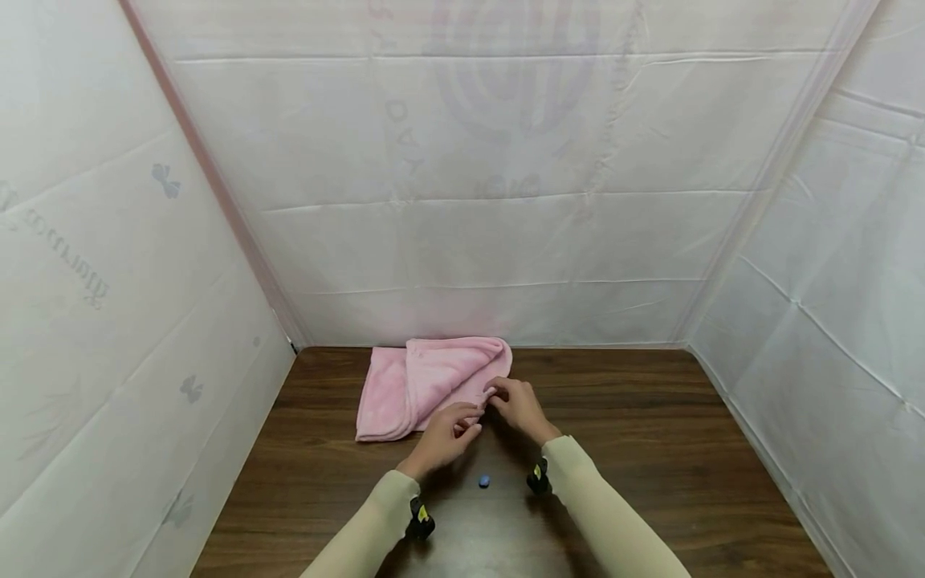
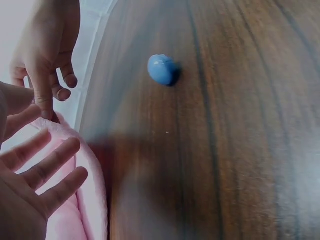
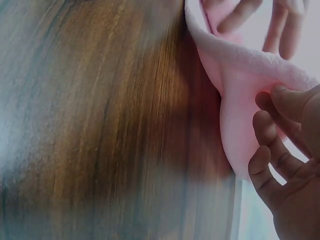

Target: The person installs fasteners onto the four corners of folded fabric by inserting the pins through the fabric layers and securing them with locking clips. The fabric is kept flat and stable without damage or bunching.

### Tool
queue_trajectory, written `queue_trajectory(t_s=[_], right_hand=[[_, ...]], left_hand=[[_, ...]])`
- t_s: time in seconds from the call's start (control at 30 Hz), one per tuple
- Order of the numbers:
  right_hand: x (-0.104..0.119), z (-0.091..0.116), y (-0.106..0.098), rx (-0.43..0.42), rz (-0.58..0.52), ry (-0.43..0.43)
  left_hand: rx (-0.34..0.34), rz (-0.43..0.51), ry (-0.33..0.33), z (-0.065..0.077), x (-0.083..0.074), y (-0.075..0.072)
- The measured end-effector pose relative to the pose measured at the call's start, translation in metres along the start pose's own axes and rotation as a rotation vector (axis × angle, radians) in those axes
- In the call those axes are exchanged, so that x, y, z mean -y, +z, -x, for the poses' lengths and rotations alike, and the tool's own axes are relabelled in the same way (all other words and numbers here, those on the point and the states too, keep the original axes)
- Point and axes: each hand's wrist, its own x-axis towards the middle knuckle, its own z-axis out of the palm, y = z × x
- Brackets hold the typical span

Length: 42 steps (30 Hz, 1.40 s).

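Observation:
A pink plush towel (image 1: 448,369), partly folded over itself, lies at the back of the wooden table. My right hand (image 1: 519,408) pinches its near right edge between thumb and forefinger; in the right wrist view the other fingers (image 3: 270,165) curve loosely below the raised towel edge (image 3: 240,60). Beside that edge is my left hand (image 1: 442,437), thumb and fingers apart. The left wrist view shows its fingers (image 2: 55,165) spread over the pink cloth (image 2: 92,175). A small blue lump (image 1: 484,481) sits on the table between my forearms.
The brown wood table (image 1: 621,449) meets a pale sheet wall (image 1: 462,241) behind the towel. Similar sheets stand at the left (image 1: 108,321) and right (image 1: 831,281). Black wrist cameras (image 1: 420,520) are strapped beneath both sleeves.

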Motion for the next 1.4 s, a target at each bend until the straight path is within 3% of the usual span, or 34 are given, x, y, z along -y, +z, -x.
queue_trajectory(t_s=[0.13, 0.3, 0.57, 0.9, 1.13, 1.4], right_hand=[[-0.005, 0.002, 0.000, -0.030, 0.000, -0.029], [-0.009, 0.004, 0.000, -0.042, 0.014, -0.045], [-0.009, 0.007, -0.004, 0.018, -0.019, 0.044], [-0.010, 0.012, -0.004, 0.036, -0.015, 0.071], [-0.011, 0.013, -0.005, 0.029, -0.014, 0.054], [-0.013, 0.014, -0.006, 0.029, -0.002, 0.053]], left_hand=[[0.068, -0.043, -0.014, 0.007, 0.001, 0.001], [0.225, -0.029, -0.089, 0.015, -0.001, 0.004], [0.397, -0.023, -0.101, 0.025, -0.004, 0.010], [0.421, -0.063, -0.025, 0.028, -0.009, 0.019], [0.408, -0.115, -0.037, 0.028, -0.010, 0.024], [0.394, -0.112, -0.056, 0.027, -0.009, 0.026]])
